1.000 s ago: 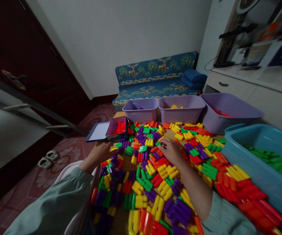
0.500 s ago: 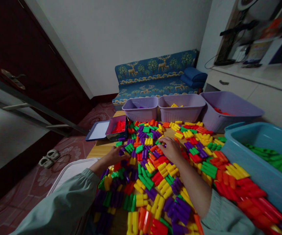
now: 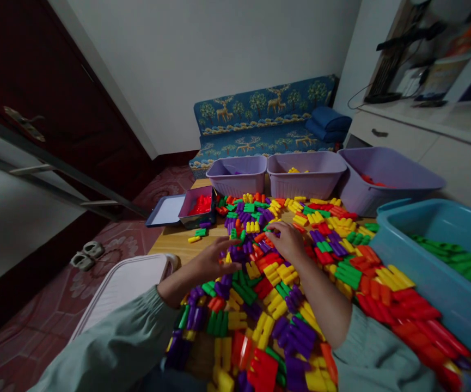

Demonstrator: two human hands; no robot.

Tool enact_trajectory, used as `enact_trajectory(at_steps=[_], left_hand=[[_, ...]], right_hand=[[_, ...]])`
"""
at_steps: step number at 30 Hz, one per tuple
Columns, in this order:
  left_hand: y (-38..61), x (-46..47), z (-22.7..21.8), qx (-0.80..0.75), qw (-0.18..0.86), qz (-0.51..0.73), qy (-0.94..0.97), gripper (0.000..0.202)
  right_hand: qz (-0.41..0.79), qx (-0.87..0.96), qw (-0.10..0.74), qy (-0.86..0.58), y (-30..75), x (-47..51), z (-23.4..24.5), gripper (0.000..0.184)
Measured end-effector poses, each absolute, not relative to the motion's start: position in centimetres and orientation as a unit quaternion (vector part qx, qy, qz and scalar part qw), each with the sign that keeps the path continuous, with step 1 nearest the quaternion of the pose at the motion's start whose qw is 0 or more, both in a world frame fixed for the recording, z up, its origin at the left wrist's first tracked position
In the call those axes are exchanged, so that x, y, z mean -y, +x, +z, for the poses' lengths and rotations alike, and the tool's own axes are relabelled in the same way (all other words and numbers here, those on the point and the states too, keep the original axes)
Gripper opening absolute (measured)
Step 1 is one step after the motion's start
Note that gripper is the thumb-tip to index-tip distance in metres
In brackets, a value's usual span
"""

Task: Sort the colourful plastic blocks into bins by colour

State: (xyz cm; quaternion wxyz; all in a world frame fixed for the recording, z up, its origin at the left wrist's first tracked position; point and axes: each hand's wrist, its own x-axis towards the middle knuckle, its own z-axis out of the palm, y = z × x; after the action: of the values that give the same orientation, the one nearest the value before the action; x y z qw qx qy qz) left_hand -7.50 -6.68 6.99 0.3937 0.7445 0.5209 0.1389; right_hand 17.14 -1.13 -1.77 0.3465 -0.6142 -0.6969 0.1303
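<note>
Loose plastic building pieces [image 3: 278, 305] in red, orange, yellow, green and purple lie heaped over the wooden table [image 3: 173, 239]. My left hand [image 3: 208, 265] rests at the left side of the heap, fingers stretched toward the right and apart, against purple pieces [image 3: 241, 253]. My right hand [image 3: 287, 240] hovers low over the middle of the heap. Its fingers are bent, with a gap between thumb and forefinger, close to a small green piece. No piece shows clearly in either hand. The palms and the pieces beneath them are hidden.
Three lilac bins [image 3: 237, 177] line the far edge, holding purple, yellow and red pieces. At right stands a blue bin [image 3: 427, 261] with green pieces. An open tin [image 3: 196, 218] of red pieces is far left, near a white lid [image 3: 124, 288]. Behind is a patterned sofa [image 3: 260, 117].
My left hand has moved right across the table, and pieces at the left have shifted right, baring wood there. My right hand has stayed nearly in place. The view has shifted slightly.
</note>
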Motion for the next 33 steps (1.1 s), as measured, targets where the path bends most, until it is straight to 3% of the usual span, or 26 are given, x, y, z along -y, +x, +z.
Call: enact_trajectory(at_steps=[3,10,14,16,18,22,24,27,31,33], left_hand=[[-7.6,11.0,7.6,-0.477,0.304,0.019,0.824,0.077],[-7.6,18.8,3.5,-0.383,0.296,-0.097,0.87,0.113],[-7.9,20.3,1.0,-0.406,0.259,-0.085,0.872,0.125],[-8.1,20.7,0.3,-0.406,0.246,-0.06,0.878,0.121],[-8.2,21.0,-0.1,-0.402,0.236,-0.026,0.884,0.107],[-8.3,20.8,-0.4,-0.419,0.214,0.003,0.882,0.071],[-8.2,20.7,-0.1,-0.433,0.214,-0.003,0.876,0.062],[-7.9,20.6,0.4,-0.451,0.218,-0.014,0.865,0.066],[-7.1,20.8,0.5,-0.45,0.2,0.006,0.871,0.094],[-6.7,20.6,0.5,-0.45,0.179,0.015,0.875,0.098]], right_hand=[[0.122,0.693,0.327,-0.63,16.6,1.6,-1.2,0.016],[0.16,0.825,0.238,-0.487,14.8,10.4,3.1,0.033],[0.289,0.896,0.134,-0.311,16.2,18.0,4.1,0.075],[0.332,0.901,0.093,-0.262,17.2,20.2,3.8,0.089],[0.344,0.901,0.081,-0.251,17.9,20.7,3.1,0.087],[0.307,0.907,0.102,-0.268,18.2,19.1,1.8,0.059],[0.282,0.913,0.114,-0.271,18.6,18.5,1.8,0.051],[0.266,0.925,0.102,-0.253,19.7,18.9,2.2,0.051],[0.251,0.935,0.075,-0.238,20.6,20.0,2.2,0.06],[0.222,0.94,0.084,-0.245,20.5,19.7,1.8,0.057]])
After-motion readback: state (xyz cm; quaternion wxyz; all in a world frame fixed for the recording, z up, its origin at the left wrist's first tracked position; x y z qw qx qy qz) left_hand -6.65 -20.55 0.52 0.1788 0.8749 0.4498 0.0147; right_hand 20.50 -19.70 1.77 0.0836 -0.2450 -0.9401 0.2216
